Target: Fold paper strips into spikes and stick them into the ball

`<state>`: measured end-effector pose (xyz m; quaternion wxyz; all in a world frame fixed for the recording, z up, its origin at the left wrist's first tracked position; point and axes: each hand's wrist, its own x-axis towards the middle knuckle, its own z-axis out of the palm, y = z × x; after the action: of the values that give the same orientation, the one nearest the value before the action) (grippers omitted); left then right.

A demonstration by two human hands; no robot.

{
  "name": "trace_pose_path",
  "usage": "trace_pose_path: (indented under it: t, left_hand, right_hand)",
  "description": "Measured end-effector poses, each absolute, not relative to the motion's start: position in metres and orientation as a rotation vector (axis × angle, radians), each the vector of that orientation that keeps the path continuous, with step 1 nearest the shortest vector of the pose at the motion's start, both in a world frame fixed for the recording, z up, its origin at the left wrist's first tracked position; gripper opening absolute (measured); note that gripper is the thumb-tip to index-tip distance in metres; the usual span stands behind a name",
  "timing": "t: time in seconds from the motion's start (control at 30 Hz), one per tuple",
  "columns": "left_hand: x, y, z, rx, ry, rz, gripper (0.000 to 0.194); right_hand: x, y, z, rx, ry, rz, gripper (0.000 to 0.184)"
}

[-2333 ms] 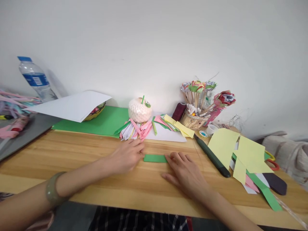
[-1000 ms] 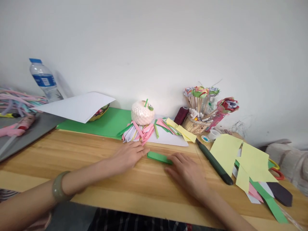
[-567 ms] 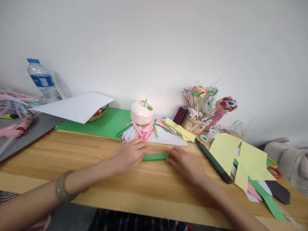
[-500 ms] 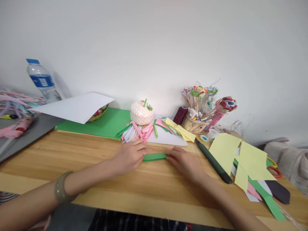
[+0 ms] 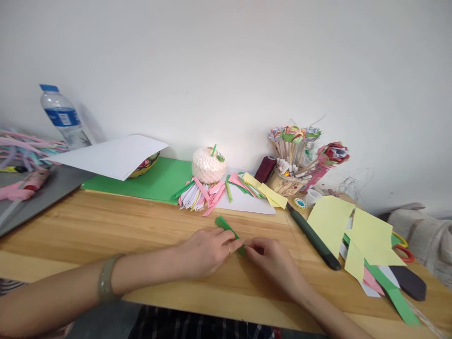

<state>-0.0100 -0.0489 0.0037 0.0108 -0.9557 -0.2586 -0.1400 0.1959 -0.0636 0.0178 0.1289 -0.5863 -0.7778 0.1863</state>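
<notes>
A folded green paper strip lies slantwise on the wooden table, its far end pointing up and left. My left hand presses its fingers on the strip's middle; a ring and a bangle show on that hand and wrist. At the near end, my right hand pinches the strip, fingertips almost touching the left ones. Just beyond lies a pile of folded pink, white and green paper pieces. Behind the pile sits a round white ornament with a green stem.
A dark green utility knife and yellow paper pieces lie to the right, scissors partly under them. Paper flowers stand in a woven basket at the back. On the left are a water bottle, white paper and a glue gun.
The green strip has turned from lying crosswise to slanting. My left hand has moved right and nearer to me, and both hands have come together at the strip's near end.
</notes>
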Motion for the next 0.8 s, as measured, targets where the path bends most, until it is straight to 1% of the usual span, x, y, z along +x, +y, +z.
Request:
trace_pose_path:
  t: [0.13,0.23,0.33,0.4,0.5,0.57,0.6,0.7,0.8]
  left_hand:
    - [-0.006,-0.045,0.000,-3.027,-0.856,-0.419,0.039]
    - [-0.008,-0.042,-0.002,-3.122,-0.800,-0.514,0.035]
    - [-0.009,-0.039,-0.003,-3.207,-0.794,-0.602,0.032]
    - [-0.008,-0.037,-0.001,-3.231,-0.836,-0.622,0.031]
    - [-0.005,-0.034,0.001,-3.239,-0.976,-0.670,0.032]
    - [-0.003,-0.033,0.002,-3.217,-1.098,-0.705,0.031]
    - [-0.003,-0.033,0.003,-3.202,-1.153,-0.720,0.029]
    - [-0.002,-0.033,0.003,-3.153,-1.279,-0.741,0.024]
    - [-0.004,-0.032,0.003,-3.130,-1.338,-0.732,0.027]
  right_hand:
    - [0.194,-0.074,0.013,-1.716,-2.266,0.484,0.023]
    - [0.195,-0.078,0.009,-1.656,-2.298,0.436,0.002]
    - [0.198,-0.080,0.007,-1.477,-2.387,0.375,0.015]
    - [0.201,-0.081,0.009,-1.326,-2.436,0.360,0.020]
    - [0.205,-0.080,0.014,-1.192,-2.480,0.393,0.029]
    - [0.206,-0.079,0.016,-1.134,-2.511,0.345,0.034]
    - [0.206,-0.078,0.016,-1.105,-2.525,0.281,0.034]
    - [0.204,-0.074,0.011,-1.044,-2.543,0.040,0.023]
    - [0.201,-0.069,0.007,-1.015,-2.562,-0.089,0.025]
